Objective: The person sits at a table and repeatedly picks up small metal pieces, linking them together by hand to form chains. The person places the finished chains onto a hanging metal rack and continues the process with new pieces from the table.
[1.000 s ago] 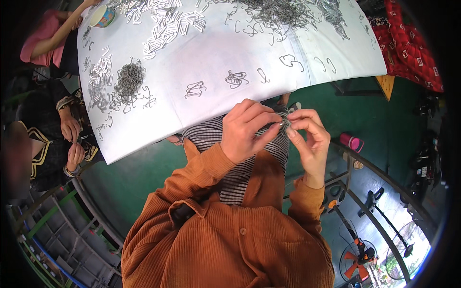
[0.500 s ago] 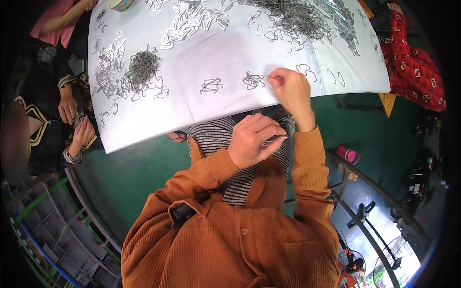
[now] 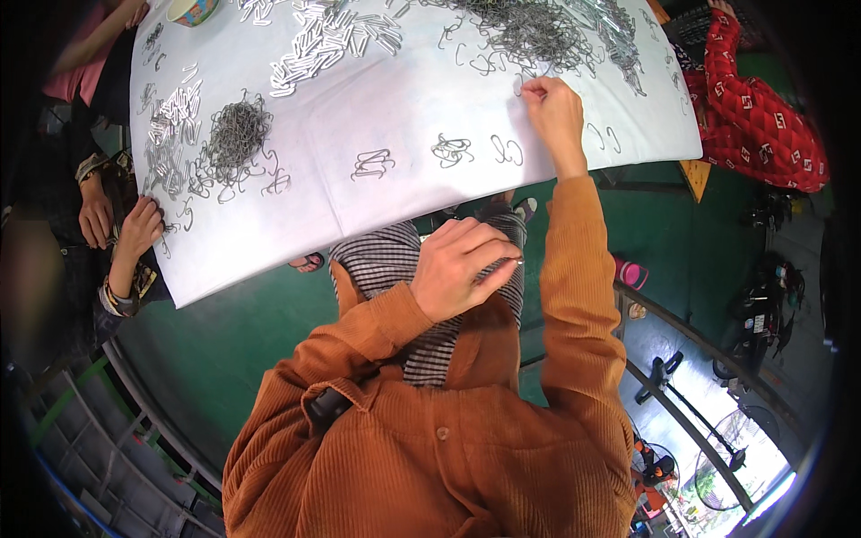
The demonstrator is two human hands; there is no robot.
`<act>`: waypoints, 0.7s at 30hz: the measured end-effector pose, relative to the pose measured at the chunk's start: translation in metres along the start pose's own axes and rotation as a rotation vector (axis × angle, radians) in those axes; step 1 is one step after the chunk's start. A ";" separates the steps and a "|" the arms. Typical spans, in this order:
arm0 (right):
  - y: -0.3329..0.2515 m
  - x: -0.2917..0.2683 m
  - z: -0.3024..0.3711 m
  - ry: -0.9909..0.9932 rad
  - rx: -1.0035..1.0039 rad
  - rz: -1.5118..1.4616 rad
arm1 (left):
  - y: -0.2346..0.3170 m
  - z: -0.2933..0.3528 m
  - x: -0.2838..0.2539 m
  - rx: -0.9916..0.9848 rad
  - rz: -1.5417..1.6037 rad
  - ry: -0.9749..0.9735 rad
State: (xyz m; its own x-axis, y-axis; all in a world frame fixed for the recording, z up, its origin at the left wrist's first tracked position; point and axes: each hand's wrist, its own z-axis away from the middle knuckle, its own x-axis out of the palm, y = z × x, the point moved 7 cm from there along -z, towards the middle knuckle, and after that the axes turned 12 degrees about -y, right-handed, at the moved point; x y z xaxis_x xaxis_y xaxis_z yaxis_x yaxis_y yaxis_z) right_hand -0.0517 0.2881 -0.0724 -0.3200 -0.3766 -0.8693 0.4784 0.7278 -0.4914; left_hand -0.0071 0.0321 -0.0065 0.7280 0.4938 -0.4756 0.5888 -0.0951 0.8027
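Observation:
My left hand point(image 3: 460, 269) is held over my lap, just off the table's front edge. Its thumb and fingers pinch a small shiny piece point(image 3: 518, 261), mostly hidden, whose kind I cannot tell. Out over the white-covered table point(image 3: 350, 112), my right hand point(image 3: 554, 112) has its thumb and forefinger closed in a pinch. Thin grey wire shows by those fingertips; what they hold is too small to make out. Beyond them spreads a large pile of bent grey wire hooks point(image 3: 538, 40). Small groups of wire hooks point(image 3: 451, 151) lie near the front edge, with loose hooks point(image 3: 507, 151) beside my right wrist.
A heap of short silvery-white pieces point(image 3: 327, 45) lies toward the back. At the left are another hook pile point(image 3: 238, 134) and more white pieces point(image 3: 177, 117). A bowl point(image 3: 190, 11) stands far left. Co-workers sit left and right, one with a hand point(image 3: 142, 226) at the table's edge.
My right hand has gone from the front group of hooks farther over the table, to the edge of the large pile. My left hand keeps its pinch. The left co-worker's hand has reached the table edge.

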 end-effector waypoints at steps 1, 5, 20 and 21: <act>-0.002 0.002 -0.008 -0.025 0.042 0.000 | -0.001 0.001 -0.001 -0.005 -0.001 0.007; 0.002 -0.001 -0.026 -0.073 0.212 0.000 | -0.001 0.003 -0.005 -0.023 -0.001 0.035; -0.006 0.023 -0.013 -0.236 0.114 0.188 | -0.002 -0.005 0.005 -0.082 0.017 -0.040; -0.008 0.015 -0.006 -0.207 0.079 0.113 | -0.003 -0.006 0.006 -0.094 0.028 -0.047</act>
State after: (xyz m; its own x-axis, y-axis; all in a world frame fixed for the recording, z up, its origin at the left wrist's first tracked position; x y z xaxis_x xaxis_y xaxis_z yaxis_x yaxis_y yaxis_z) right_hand -0.0647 0.2803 -0.0814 -0.0908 -0.4109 -0.9071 0.5665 0.7279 -0.3864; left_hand -0.0070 0.0407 -0.0095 0.7609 0.4508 -0.4667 0.5336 -0.0255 0.8453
